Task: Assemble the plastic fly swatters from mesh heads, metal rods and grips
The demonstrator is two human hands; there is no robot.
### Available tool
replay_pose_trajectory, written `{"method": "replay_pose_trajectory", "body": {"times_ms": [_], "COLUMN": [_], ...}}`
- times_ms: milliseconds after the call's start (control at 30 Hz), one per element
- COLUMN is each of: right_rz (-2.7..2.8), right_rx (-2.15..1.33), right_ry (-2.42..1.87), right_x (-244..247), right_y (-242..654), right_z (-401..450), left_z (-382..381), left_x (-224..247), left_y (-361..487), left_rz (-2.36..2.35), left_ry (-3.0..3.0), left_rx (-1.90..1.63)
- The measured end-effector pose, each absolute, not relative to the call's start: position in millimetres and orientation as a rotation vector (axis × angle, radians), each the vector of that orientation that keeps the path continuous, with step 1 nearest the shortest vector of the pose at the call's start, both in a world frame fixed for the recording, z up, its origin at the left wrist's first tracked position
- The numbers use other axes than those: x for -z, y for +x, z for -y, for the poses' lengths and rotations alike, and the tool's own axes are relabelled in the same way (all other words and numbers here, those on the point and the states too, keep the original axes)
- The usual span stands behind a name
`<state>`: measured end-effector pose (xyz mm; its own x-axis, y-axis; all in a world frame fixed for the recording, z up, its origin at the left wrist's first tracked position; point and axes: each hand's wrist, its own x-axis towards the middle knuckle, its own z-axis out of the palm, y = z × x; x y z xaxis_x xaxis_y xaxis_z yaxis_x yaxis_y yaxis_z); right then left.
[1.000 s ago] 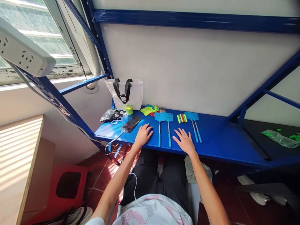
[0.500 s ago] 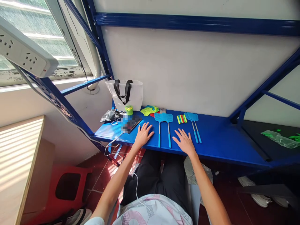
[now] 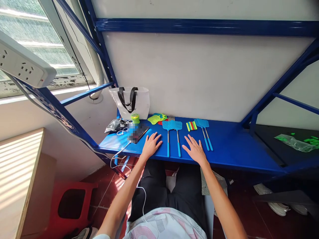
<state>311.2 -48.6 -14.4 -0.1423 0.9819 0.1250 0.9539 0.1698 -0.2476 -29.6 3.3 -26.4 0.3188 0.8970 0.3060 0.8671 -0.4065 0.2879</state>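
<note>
My left hand [image 3: 151, 146] lies flat on the blue table [image 3: 231, 146], fingers spread, holding nothing. Just left of it is a dark phone [image 3: 141, 133] with a white cable, partly blurred out. My right hand [image 3: 194, 149] also rests flat with fingers apart. Between the hands lie two blue fly-swatter-shaped pieces with metal rods [image 3: 178, 139]. Two similar blue swatters [image 3: 205, 134] lie to the right of my right hand. Beyond that hand sits a row of small coloured tubes [image 3: 191, 126]. Green swatter heads [image 3: 155, 119] and metal forks [image 3: 171, 118] lie at the back, partly covered.
A white bag [image 3: 138, 103] with black handles stands at the back left, near a green tub [image 3: 135, 118] and white scissors [image 3: 122, 131]. A power strip [image 3: 27, 63] hangs upper left. Blue frame bars [image 3: 199, 27] surround the table. A red stool [image 3: 71, 205] stands lower left.
The view has shifted slightly, so the table items appear a little to the left. My knees have moved apart. Both hands stay flat in place on the table.
</note>
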Motion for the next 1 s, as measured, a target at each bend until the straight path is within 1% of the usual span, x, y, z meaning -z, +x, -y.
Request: {"method": "replay_pose_trajectory", "body": {"times_ms": [633,1000], "right_rz": [2.189,2.171], "right_rx": [-0.214,-0.225], "right_ry": [-1.880,-1.837], "right_x": [11.0,12.8], "right_y": [311.1,312.3], "right_z": [49.4,49.9], "left_z": [-1.3,-1.4], "left_x": [21.9,24.0], "left_y": [-28.0,-27.6], "left_rz": [-1.670,-1.659], "left_ry": [2.485,2.478], "left_rx": [-0.621,-0.665]}}
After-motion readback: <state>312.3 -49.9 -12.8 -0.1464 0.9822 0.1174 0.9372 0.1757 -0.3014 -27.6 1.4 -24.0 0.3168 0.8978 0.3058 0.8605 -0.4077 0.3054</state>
